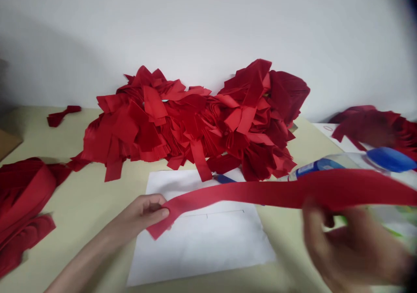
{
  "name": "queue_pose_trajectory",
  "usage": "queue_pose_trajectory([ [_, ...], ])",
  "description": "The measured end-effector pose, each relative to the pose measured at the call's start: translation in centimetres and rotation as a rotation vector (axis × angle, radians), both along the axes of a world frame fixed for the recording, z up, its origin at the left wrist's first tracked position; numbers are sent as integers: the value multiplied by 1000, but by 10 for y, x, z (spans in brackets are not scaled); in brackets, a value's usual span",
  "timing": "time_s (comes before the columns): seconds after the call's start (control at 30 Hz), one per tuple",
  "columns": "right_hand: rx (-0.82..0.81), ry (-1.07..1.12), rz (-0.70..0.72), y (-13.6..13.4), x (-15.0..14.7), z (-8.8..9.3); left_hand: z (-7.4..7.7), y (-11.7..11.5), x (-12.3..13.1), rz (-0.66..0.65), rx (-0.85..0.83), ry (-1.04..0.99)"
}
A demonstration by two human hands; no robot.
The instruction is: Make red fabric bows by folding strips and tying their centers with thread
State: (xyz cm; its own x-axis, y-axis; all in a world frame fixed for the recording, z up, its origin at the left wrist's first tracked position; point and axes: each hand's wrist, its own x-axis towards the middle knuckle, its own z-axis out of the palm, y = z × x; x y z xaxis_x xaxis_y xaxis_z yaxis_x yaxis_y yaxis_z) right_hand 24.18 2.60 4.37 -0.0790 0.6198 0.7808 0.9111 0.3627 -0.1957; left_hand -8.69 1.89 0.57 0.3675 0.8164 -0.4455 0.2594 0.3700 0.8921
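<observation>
A long red fabric strip stretches across the view above a white paper sheet with a thin marked line on it. At the strip's left end, my left hand pinches it between thumb and fingers. My right hand, blurred by motion, is at the lower right, just under the strip's wider part; its fingers are curled, and whether they grip the strip is unclear. Behind the paper lies a large heap of red fabric pieces. The strip's right end runs out of view.
More red fabric lies at the left, and a small piece sits at the back left. A blue-capped bottle lies at the right, near another dark red pile. A blue pen-like object touches the paper's top edge.
</observation>
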Motion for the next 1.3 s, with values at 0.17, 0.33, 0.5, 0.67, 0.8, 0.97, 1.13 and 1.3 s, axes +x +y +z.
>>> queue_pose_trajectory([
  [0.17,19,-543,728,-7,-70,-21,-9,-9,22,128,-235,-153],
  [0.33,-13,-663,858,-7,-92,-50,-15,-12,18,280,-237,-17],
  [0.5,-291,-616,829,-6,-85,-55,-11,-13,18,-57,-51,-45],
  [0.67,-598,-480,872,0,-82,-37,-6,-17,4,-230,54,108],
  [0.8,-794,-445,934,12,-67,-27,2,-15,-21,-170,-25,48],
  [0.97,-1015,-102,776,26,-40,-23,4,-3,-33,-72,-43,80],
  [1.13,-1290,356,653,34,-28,-29,-16,5,-26,211,-76,76],
  [1.3,-1325,652,586,37,-26,-40,-28,6,-19,548,-121,66],
])
